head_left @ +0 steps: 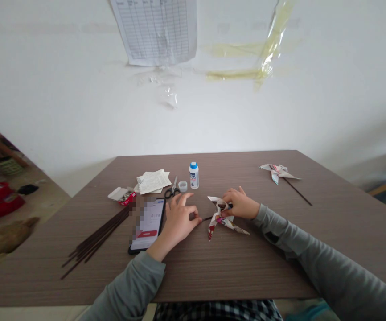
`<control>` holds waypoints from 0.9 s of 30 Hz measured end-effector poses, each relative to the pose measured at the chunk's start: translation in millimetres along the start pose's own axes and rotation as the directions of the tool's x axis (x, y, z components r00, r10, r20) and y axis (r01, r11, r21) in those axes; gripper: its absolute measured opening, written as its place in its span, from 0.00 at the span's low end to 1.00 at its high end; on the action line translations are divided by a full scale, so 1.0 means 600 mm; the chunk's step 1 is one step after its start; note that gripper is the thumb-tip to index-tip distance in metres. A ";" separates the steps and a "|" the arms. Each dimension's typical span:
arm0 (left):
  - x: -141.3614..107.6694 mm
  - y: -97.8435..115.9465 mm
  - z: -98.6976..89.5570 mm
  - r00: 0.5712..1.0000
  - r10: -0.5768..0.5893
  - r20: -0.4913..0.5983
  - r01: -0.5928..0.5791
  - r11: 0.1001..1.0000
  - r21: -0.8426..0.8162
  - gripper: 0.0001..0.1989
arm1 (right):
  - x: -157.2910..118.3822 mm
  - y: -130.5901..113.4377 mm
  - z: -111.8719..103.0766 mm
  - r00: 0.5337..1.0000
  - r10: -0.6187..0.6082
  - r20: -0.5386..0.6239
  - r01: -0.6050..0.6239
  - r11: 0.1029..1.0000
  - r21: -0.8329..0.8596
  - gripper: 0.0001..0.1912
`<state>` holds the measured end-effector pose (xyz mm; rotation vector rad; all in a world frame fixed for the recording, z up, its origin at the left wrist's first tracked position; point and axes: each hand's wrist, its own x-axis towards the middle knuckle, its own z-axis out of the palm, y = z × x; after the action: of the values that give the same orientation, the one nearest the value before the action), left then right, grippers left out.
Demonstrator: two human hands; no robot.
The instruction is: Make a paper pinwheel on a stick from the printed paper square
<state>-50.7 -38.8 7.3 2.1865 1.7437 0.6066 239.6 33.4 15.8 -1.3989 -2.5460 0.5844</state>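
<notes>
The table [233, 272] holds two pinwheels: one paper pinwheel [220, 217] in the middle and a second paper pinwheel [277, 173] at far right. On the left lies one bundle of dark sticks [94, 240], too many to count exactly. Toward the far side are one glue bottle [194, 175], one bottle cap [182, 186], one pair of scissors [172, 189], one small box [122, 195] and one pile of papers [153, 181], with one phone [147, 224] nearer.
</notes>
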 end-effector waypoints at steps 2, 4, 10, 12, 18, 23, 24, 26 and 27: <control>0.002 -0.005 0.001 1.000 -0.010 -0.003 0.010 1.000 0.001 0.10 | 0.001 0.003 0.002 1.000 0.003 0.003 -0.003 1.000 0.019 0.07; 0.004 -0.007 0.001 1.000 -0.028 -0.002 0.028 1.000 0.004 0.09 | 0.003 0.004 0.002 1.000 0.015 0.020 -0.016 0.999 0.031 0.06; 0.003 -0.011 0.002 0.999 -0.020 0.035 0.019 1.000 0.013 0.10 | 0.012 -0.013 -0.006 0.996 0.080 0.039 -0.081 0.996 0.025 0.07; 0.000 -0.016 0.006 0.999 0.009 0.048 -0.009 1.000 0.000 0.13 | 0.015 -0.025 -0.011 0.983 0.163 0.081 -0.164 0.986 0.015 0.06; -0.004 -0.028 0.021 0.996 0.059 0.060 -0.055 0.996 -0.068 0.15 | 0.022 -0.050 -0.023 0.955 0.272 0.117 -0.274 0.962 0.001 0.06; -0.005 -0.021 0.017 0.996 0.043 0.080 -0.039 0.998 -0.057 0.16 | 0.027 -0.052 -0.016 0.948 0.306 0.090 -0.305 0.952 -0.027 0.08; -0.006 -0.020 0.017 0.995 0.036 0.089 -0.032 0.998 -0.049 0.16 | 0.028 -0.052 -0.014 0.947 0.309 0.085 -0.307 0.951 -0.031 0.09; -0.006 -0.021 0.017 0.996 0.039 0.085 -0.035 0.998 -0.047 0.16 | 0.030 -0.052 -0.011 0.946 0.314 0.076 -0.312 0.949 -0.038 0.09; -0.006 -0.023 0.017 0.996 0.050 0.076 -0.046 0.998 -0.053 0.16 | 0.031 -0.052 -0.010 0.946 0.316 0.073 -0.314 0.948 -0.042 0.09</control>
<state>-58.0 -38.8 -8.8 2.1921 1.6240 0.5633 207.5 35.4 33.6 -1.8480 -2.4112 0.6650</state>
